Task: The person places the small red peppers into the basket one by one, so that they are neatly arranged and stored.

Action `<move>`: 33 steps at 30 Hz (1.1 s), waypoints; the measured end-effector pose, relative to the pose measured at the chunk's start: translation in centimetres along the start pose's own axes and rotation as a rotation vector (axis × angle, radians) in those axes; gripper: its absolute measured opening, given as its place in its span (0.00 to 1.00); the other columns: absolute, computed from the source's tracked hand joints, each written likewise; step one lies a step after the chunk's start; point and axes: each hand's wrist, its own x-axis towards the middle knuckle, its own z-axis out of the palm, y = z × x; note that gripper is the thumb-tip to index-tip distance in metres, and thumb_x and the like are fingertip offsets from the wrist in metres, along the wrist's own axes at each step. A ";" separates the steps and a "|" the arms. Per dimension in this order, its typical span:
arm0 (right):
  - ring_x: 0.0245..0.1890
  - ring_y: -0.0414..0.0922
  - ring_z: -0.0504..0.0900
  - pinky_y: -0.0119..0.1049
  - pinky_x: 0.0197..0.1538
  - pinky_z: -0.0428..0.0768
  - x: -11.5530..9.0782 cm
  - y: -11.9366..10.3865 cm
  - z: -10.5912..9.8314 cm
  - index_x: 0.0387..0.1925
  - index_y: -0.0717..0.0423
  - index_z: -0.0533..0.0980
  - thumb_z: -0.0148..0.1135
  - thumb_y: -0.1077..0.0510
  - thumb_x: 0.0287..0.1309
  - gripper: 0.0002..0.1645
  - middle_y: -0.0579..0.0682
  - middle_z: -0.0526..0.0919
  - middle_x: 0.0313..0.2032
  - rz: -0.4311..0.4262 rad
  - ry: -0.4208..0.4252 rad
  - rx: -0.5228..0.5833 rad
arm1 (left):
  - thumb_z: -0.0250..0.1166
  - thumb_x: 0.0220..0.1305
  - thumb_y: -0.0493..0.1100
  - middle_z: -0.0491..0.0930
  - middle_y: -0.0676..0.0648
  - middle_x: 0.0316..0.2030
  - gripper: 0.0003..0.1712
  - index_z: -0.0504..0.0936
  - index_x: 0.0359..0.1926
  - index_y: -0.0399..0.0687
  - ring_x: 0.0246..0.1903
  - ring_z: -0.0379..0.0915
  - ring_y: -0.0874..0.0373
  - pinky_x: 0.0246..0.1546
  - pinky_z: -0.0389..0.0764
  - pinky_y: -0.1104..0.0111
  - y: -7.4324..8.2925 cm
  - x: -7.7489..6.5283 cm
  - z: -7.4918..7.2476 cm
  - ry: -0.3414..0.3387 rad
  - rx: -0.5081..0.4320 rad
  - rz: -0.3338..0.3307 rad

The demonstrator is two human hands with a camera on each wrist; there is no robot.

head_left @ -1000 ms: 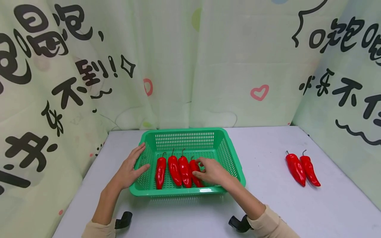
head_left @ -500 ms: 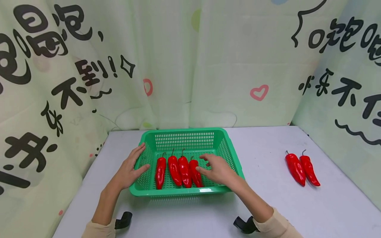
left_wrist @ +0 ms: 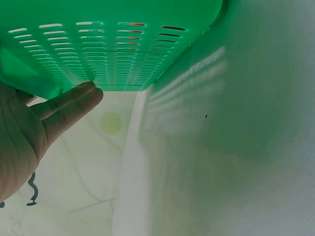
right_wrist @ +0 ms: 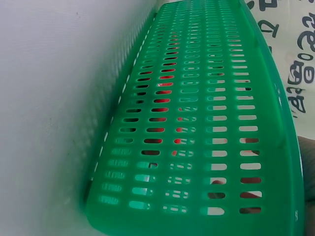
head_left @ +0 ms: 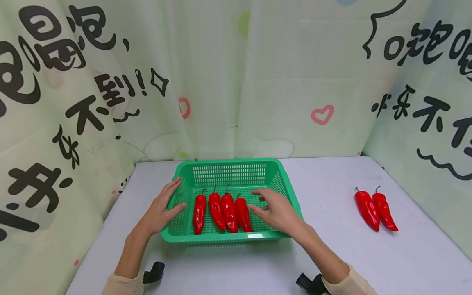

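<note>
Several red chili peppers lie side by side in a green plastic basket (head_left: 236, 167), stems toward the back; the rightmost pepper (head_left: 243, 214) is nearest the right hand. That right hand (head_left: 276, 208) hovers over the basket's right part, fingers spread and holding nothing, a small gap from the pepper. My left hand (head_left: 162, 208) rests on the basket's left rim with straight fingers, thumb pointing inward. In the left wrist view, the left hand (left_wrist: 29, 132) reaches along the basket's outer side wall. Through slots in the basket (right_wrist: 197, 113), red patches show in the right wrist view; the right hand is mostly hidden there.
Two more red peppers, a left one (head_left: 367, 211) and a right one (head_left: 384, 212), lie together on the white table (head_left: 324, 180) to the right. A printed curtain (head_left: 280, 82) encloses the table's back and sides.
The right hand has let go of the rightmost pepper and moved right, away from it, its fingers opening. That pepper stays in the basket. My left hand has stayed at the rim.
</note>
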 end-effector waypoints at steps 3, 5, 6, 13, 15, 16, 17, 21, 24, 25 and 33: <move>0.46 0.56 0.87 0.42 0.42 0.88 -0.2 0.0 -0.1 0.58 0.63 0.78 0.70 0.57 0.63 0.24 0.59 0.83 0.55 -0.029 0.035 0.002 | 0.62 0.68 0.45 0.54 0.36 0.78 0.43 0.58 0.78 0.35 0.76 0.51 0.32 0.65 0.64 0.32 0.0 0.0 0.0 0.000 0.004 0.001; 0.48 0.57 0.86 0.40 0.42 0.88 -0.4 0.1 -0.2 0.58 0.63 0.78 0.70 0.58 0.63 0.24 0.60 0.83 0.55 -0.046 0.054 0.004 | 0.62 0.68 0.45 0.54 0.36 0.78 0.42 0.58 0.78 0.35 0.76 0.51 0.33 0.64 0.65 0.32 0.0 0.0 0.0 0.002 0.006 0.001; 0.49 0.57 0.85 0.40 0.42 0.88 -0.4 0.1 -0.3 0.58 0.64 0.78 0.70 0.58 0.63 0.25 0.60 0.83 0.55 -0.052 0.062 0.005 | 0.62 0.68 0.45 0.54 0.36 0.78 0.42 0.58 0.78 0.35 0.75 0.51 0.32 0.64 0.64 0.32 0.0 0.0 0.1 0.004 0.007 0.003; 0.49 0.55 0.85 0.41 0.43 0.88 -1.0 0.5 -0.6 0.59 0.62 0.78 0.70 0.58 0.63 0.24 0.57 0.83 0.54 -0.063 0.089 0.023 | 0.61 0.69 0.44 0.53 0.37 0.78 0.42 0.57 0.78 0.35 0.76 0.50 0.33 0.65 0.63 0.32 0.0 -0.1 0.0 0.001 0.002 0.004; 0.49 0.55 0.85 0.40 0.43 0.88 -1.1 0.7 -0.7 0.58 0.62 0.79 0.70 0.59 0.63 0.23 0.56 0.84 0.53 -0.069 0.104 0.013 | 0.62 0.69 0.44 0.53 0.37 0.78 0.42 0.57 0.78 0.35 0.76 0.50 0.33 0.65 0.63 0.32 0.0 -0.1 0.0 0.000 0.002 0.003; 0.48 0.54 0.85 0.39 0.43 0.88 -1.2 0.8 -0.7 0.58 0.62 0.79 0.70 0.59 0.63 0.23 0.56 0.84 0.53 -0.074 0.113 0.006 | 0.62 0.69 0.44 0.53 0.37 0.78 0.42 0.57 0.78 0.35 0.76 0.50 0.33 0.65 0.64 0.32 0.0 -0.1 0.0 -0.001 0.003 0.003; 0.48 0.53 0.85 0.39 0.43 0.88 -1.3 0.9 -0.8 0.57 0.61 0.79 0.70 0.59 0.63 0.22 0.56 0.84 0.52 -0.082 0.125 -0.003 | 0.62 0.69 0.44 0.53 0.37 0.78 0.42 0.57 0.78 0.35 0.76 0.50 0.33 0.65 0.64 0.32 0.0 -0.1 0.0 -0.001 0.004 0.004; 0.48 0.52 0.85 0.41 0.42 0.88 -1.6 1.2 -0.9 0.56 0.62 0.80 0.71 0.61 0.62 0.21 0.55 0.85 0.51 -0.118 0.174 -0.020 | 0.61 0.69 0.45 0.53 0.37 0.78 0.42 0.57 0.78 0.35 0.76 0.50 0.33 0.65 0.64 0.32 -0.1 0.0 0.0 0.001 0.004 0.003; 0.46 0.52 0.86 0.44 0.42 0.88 -1.8 1.5 -1.1 0.55 0.62 0.81 0.72 0.62 0.61 0.21 0.56 0.85 0.50 -0.131 0.207 -0.020 | 0.61 0.69 0.45 0.53 0.37 0.78 0.42 0.57 0.78 0.35 0.76 0.50 0.33 0.65 0.64 0.32 -0.1 0.0 0.0 0.001 0.002 0.001; 0.46 0.52 0.86 0.45 0.42 0.88 -1.9 1.6 -1.1 0.55 0.62 0.81 0.71 0.62 0.61 0.20 0.56 0.85 0.50 -0.133 0.216 -0.022 | 0.61 0.69 0.45 0.53 0.37 0.78 0.42 0.57 0.78 0.35 0.76 0.50 0.33 0.65 0.63 0.32 0.0 0.0 0.0 0.001 0.002 0.002; 0.37 0.48 0.89 0.46 0.45 0.87 -2.4 2.4 -1.6 0.55 0.61 0.81 0.71 0.62 0.62 0.20 0.56 0.86 0.51 -0.125 0.268 -0.039 | 0.62 0.69 0.44 0.53 0.37 0.78 0.42 0.58 0.78 0.35 0.76 0.49 0.33 0.66 0.62 0.32 0.1 0.0 0.0 -0.001 0.000 0.004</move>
